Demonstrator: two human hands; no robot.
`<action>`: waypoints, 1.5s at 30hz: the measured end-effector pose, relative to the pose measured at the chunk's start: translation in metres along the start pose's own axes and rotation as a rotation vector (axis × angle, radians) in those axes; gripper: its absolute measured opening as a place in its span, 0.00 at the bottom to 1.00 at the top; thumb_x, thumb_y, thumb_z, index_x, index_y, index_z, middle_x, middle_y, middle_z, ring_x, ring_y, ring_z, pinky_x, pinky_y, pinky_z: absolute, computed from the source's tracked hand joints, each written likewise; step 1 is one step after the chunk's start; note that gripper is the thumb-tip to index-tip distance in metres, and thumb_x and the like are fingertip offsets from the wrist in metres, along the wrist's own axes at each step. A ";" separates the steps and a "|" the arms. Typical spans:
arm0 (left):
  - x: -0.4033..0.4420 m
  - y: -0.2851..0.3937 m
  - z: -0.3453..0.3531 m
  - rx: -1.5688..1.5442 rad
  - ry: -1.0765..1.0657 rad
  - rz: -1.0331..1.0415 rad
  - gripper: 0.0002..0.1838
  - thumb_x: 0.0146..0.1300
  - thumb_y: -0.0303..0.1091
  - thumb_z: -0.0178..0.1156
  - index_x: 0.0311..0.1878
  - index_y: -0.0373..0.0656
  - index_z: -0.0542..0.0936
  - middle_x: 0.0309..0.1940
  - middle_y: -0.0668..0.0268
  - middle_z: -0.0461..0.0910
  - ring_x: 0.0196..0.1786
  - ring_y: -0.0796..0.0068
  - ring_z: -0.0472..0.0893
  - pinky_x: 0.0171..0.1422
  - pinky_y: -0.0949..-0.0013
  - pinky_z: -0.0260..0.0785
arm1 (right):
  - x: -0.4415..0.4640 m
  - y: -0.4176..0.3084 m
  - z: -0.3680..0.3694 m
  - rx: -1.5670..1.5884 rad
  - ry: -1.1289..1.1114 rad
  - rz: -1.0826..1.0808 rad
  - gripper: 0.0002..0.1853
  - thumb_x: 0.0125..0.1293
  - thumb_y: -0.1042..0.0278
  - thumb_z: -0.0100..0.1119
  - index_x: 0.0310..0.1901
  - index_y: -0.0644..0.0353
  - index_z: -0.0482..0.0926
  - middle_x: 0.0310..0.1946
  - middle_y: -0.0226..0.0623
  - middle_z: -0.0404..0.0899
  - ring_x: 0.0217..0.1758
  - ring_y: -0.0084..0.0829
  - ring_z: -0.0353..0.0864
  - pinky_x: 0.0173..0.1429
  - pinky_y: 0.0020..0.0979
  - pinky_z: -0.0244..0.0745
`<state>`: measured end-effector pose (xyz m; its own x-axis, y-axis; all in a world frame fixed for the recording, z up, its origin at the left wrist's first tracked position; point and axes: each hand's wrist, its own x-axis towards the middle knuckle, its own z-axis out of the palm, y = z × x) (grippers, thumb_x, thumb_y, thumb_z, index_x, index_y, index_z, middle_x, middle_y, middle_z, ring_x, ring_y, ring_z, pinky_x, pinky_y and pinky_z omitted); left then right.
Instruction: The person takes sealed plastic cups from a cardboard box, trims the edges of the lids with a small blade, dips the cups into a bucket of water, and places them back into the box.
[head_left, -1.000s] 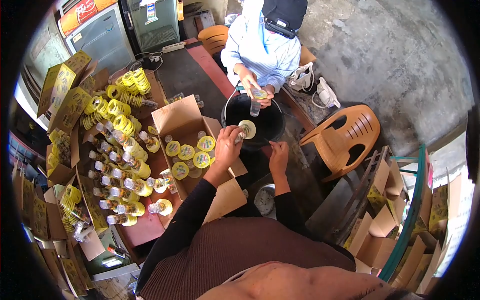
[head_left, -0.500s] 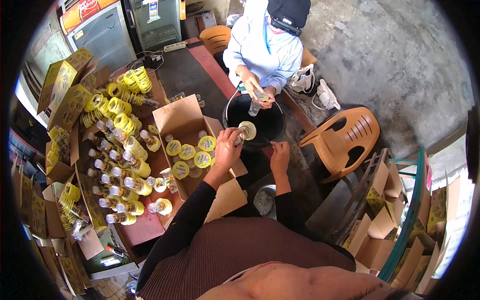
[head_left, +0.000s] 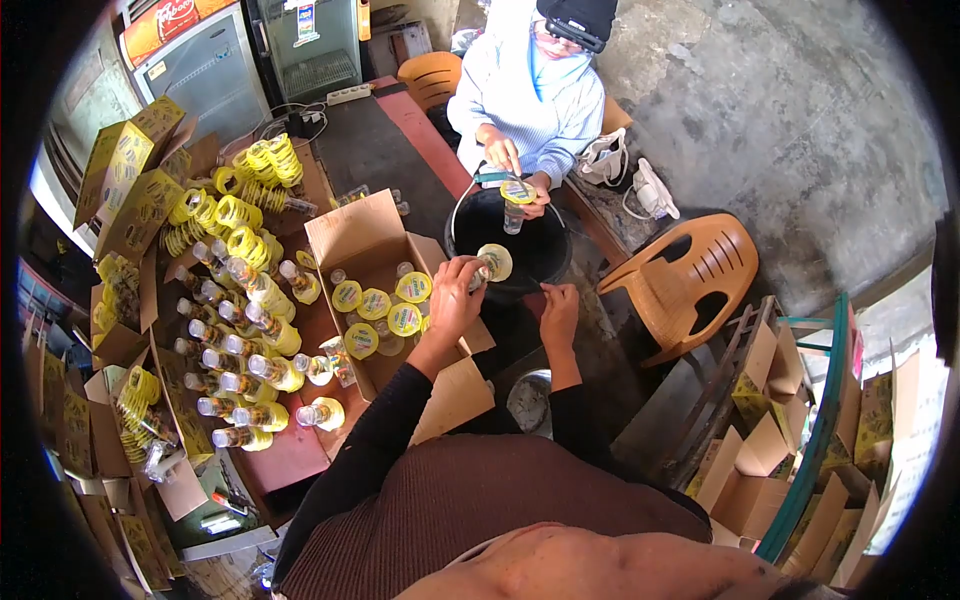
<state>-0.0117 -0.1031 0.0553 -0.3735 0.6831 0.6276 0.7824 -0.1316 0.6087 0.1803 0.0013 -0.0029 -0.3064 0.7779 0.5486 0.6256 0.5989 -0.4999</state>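
My left hand [head_left: 461, 300] grips a clear plastic cup [head_left: 495, 262] with a round pale lid tilted toward me, at the near side of a black bucket [head_left: 480, 235]. At the bucket's near right edge, my right hand [head_left: 560, 310] is pinched closed. Something thin and dark may be between its fingers, but I cannot make it out. Left of my left hand stands an open cardboard box [head_left: 340, 235] holding several cups with yellow-rimmed lids [head_left: 404, 318]. Across the bucket, a person [head_left: 525, 110] holds another cup [head_left: 515, 205] with a yellow lid.
Several small bottles with yellow labels [head_left: 255, 370] stand on the table at left, beside yellow ring-shaped strips [head_left: 240, 212]. A metal bowl [head_left: 530, 400] sits close to my body. An orange plastic chair [head_left: 690, 280] and cardboard boxes [head_left: 745, 480] are at right.
The person opposite has lowered their cup slightly and turned its lid upward, with one hand now above the lid. Both my hands and my cup stay nearly still.
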 end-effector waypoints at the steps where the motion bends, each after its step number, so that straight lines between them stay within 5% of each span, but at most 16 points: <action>1: 0.000 0.000 0.000 0.002 -0.008 -0.001 0.22 0.48 0.23 0.69 0.49 0.42 0.80 0.50 0.59 0.79 0.51 0.51 0.76 0.57 0.54 0.70 | 0.000 0.000 0.000 -0.007 0.004 -0.010 0.09 0.66 0.77 0.57 0.45 0.60 0.85 0.38 0.40 0.71 0.46 0.43 0.74 0.51 0.41 0.72; 23: -0.003 -0.003 -0.001 0.017 0.026 0.020 0.22 0.46 0.21 0.68 0.48 0.43 0.80 0.48 0.63 0.79 0.50 0.53 0.77 0.56 0.55 0.71 | 0.001 -0.003 -0.002 0.010 -0.001 -0.001 0.09 0.65 0.78 0.58 0.44 0.61 0.85 0.37 0.41 0.72 0.44 0.43 0.75 0.50 0.41 0.74; 45: -0.010 -0.002 -0.009 0.024 -0.017 -0.016 0.21 0.50 0.23 0.69 0.49 0.41 0.76 0.47 0.56 0.77 0.50 0.49 0.76 0.56 0.53 0.69 | -0.003 0.000 -0.004 0.017 -0.010 -0.031 0.09 0.67 0.79 0.56 0.45 0.62 0.84 0.38 0.40 0.71 0.44 0.42 0.74 0.49 0.40 0.73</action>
<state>-0.0140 -0.1157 0.0522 -0.3779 0.6973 0.6091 0.7880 -0.1031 0.6070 0.1842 -0.0024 -0.0017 -0.3329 0.7605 0.5575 0.6030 0.6263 -0.4942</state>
